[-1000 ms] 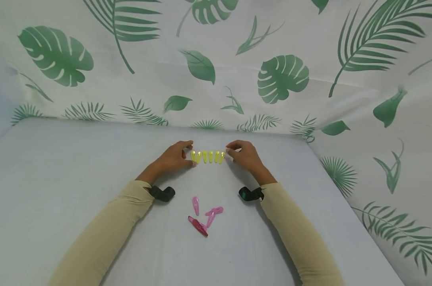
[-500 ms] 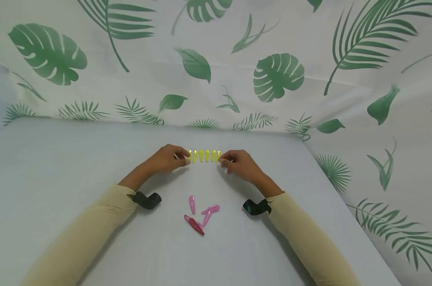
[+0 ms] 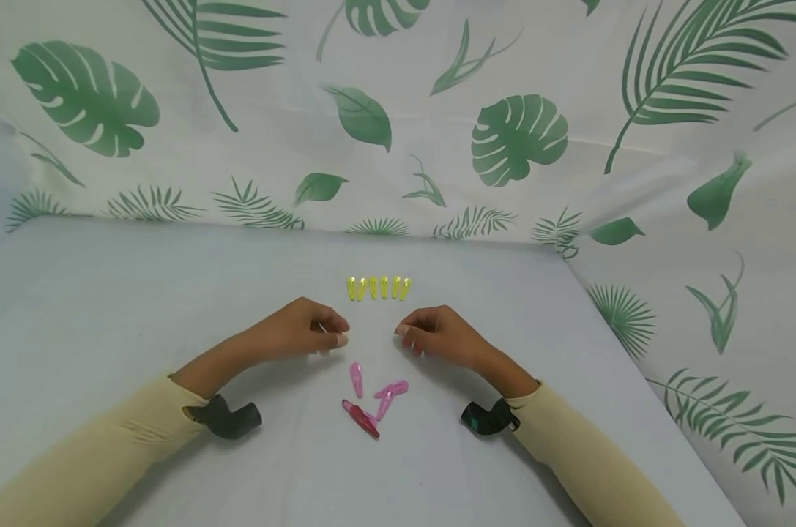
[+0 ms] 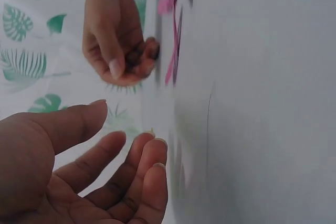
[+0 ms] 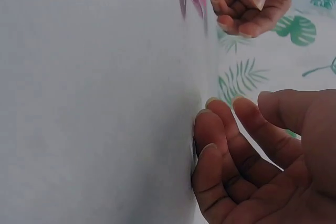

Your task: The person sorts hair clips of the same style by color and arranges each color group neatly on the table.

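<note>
Several yellow snap hair clips (image 3: 378, 288) stand side by side in a row towards the back of the white table. Nearer, pink hair clips (image 3: 356, 380) and a red hair clip (image 3: 361, 419) lie loosely; some overlap. My left hand (image 3: 305, 329) hovers between the row and the pink clips, on their left, fingers loosely bent with nothing in them. Across from it, my right hand (image 3: 444, 335) is held likewise on the right, also with nothing between thumb and fingers. In the left wrist view, thumb and fingers of the left hand (image 4: 105, 166) are apart.
White cloth covers the table (image 3: 305, 468). Behind it and on the right hangs a white curtain (image 3: 437, 132) printed with green leaves. A black wrist camera (image 3: 229, 419) is strapped to each wrist.
Both hands have left the ends of the yellow row and drawn back towards the pink clips. The yellow clips stay in their row, and the pink and red ones lie as before.
</note>
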Available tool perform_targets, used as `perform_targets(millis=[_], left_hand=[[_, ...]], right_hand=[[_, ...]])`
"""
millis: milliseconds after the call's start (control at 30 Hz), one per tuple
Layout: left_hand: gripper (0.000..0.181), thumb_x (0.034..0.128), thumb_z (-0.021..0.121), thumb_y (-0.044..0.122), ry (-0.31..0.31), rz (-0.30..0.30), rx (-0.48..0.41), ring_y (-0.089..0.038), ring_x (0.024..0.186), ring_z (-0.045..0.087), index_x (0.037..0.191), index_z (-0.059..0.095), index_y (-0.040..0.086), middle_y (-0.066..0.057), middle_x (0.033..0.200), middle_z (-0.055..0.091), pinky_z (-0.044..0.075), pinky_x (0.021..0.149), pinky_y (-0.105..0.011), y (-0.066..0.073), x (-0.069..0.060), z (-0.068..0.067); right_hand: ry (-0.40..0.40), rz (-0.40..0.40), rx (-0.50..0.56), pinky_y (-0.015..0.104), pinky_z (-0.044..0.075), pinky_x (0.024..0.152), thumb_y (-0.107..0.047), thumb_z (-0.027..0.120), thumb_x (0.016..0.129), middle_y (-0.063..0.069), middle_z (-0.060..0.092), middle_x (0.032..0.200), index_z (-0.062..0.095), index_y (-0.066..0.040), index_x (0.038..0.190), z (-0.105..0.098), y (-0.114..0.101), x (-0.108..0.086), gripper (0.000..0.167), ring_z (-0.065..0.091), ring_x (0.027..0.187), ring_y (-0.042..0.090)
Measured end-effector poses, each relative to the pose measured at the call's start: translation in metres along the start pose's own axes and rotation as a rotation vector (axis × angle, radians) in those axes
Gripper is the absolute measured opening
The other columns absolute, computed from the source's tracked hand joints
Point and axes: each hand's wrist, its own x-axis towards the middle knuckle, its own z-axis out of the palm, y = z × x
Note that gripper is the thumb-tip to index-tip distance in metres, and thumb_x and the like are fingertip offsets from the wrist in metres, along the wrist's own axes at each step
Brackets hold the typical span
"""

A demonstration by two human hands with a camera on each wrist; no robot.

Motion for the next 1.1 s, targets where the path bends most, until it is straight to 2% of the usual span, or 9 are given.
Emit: perform_targets(millis=[133, 367, 533, 633, 767, 1000, 1100], left_hand=[[0.034, 0.0876, 0.073, 0.018, -0.014, -0.003, -0.045, -0.017, 0.083, 0.062, 0.118, 0.067, 0.003, -0.001, 0.097, 0.066, 0.053, 0.065, -0.031, 0.002, -0.01, 0.012], [0.039, 0.084, 0.075, 0.015, -0.006, 0.003, -0.033, -0.017, 0.086, 0.061, 0.12, 0.066, 0.001, 0.0, 0.098, 0.065, 0.053, 0.068, -0.028, 0.006, -0.02, 0.025], [0.039, 0.0841, 0.073, 0.008, -0.025, 0.043, -0.06, -0.017, 0.084, 0.062, 0.121, 0.064, -0.001, -0.002, 0.1, 0.066, 0.053, 0.068, -0.03, 0.008, -0.018, 0.03], [0.039, 0.0829, 0.072, 0.004, -0.028, 0.044, -0.055, -0.017, 0.081, 0.061, 0.121, 0.065, 0.0, -0.001, 0.1, 0.065, 0.052, 0.066, -0.03, 0.009, -0.013, 0.035], [0.041, 0.0793, 0.076, 0.004, -0.029, 0.013, -0.019, -0.016, 0.074, 0.058, 0.119, 0.066, 0.002, 0.002, 0.097, 0.064, 0.05, 0.064, -0.03, 0.011, -0.008, 0.039], [0.039, 0.075, 0.083, 0.01, -0.037, 0.038, 0.046, -0.017, 0.075, 0.056, 0.112, 0.071, 0.006, 0.006, 0.093, 0.064, 0.048, 0.067, -0.032, 0.012, -0.005, 0.044], [0.038, 0.0744, 0.082, 0.007, -0.034, 0.038, 0.072, -0.016, 0.075, 0.055, 0.111, 0.071, 0.006, 0.006, 0.089, 0.063, 0.047, 0.067, -0.031, 0.014, -0.005, 0.046]], right_hand=[[-0.051, -0.018, 0.035, 0.032, 0.051, 0.065, -0.021, 0.063, 0.096, 0.006, 0.067, 0.086, 0.071, -0.003, 0.104, 0.006, -0.005, -0.01, 0.021, 0.06, 0.073, 0.022], [-0.162, -0.025, 0.043, 0.028, 0.051, 0.073, -0.008, 0.064, 0.093, 0.003, 0.068, 0.091, 0.071, -0.003, 0.107, 0.015, -0.011, -0.026, 0.016, 0.06, 0.08, 0.019], [-0.205, -0.065, 0.021, 0.025, 0.049, 0.071, -0.003, 0.068, 0.089, 0.0, 0.067, 0.09, 0.071, -0.004, 0.107, 0.019, -0.014, -0.031, 0.019, 0.057, 0.08, 0.017], [-0.215, -0.087, -0.002, 0.025, 0.047, 0.068, -0.004, 0.07, 0.087, -0.001, 0.066, 0.088, 0.072, -0.005, 0.107, 0.021, -0.016, -0.032, 0.02, 0.056, 0.078, 0.016], [-0.21, -0.095, -0.043, 0.026, 0.048, 0.071, -0.007, 0.073, 0.086, -0.004, 0.067, 0.09, 0.072, -0.009, 0.107, 0.028, -0.018, -0.031, 0.021, 0.057, 0.081, 0.015], [-0.213, -0.117, -0.068, 0.027, 0.048, 0.074, -0.013, 0.077, 0.084, -0.008, 0.067, 0.092, 0.072, -0.013, 0.108, 0.038, -0.025, -0.034, 0.024, 0.057, 0.083, 0.012], [-0.207, -0.162, -0.115, 0.026, 0.048, 0.074, -0.013, 0.078, 0.083, -0.008, 0.065, 0.094, 0.072, -0.013, 0.109, 0.042, -0.027, -0.035, 0.026, 0.056, 0.083, 0.011]])
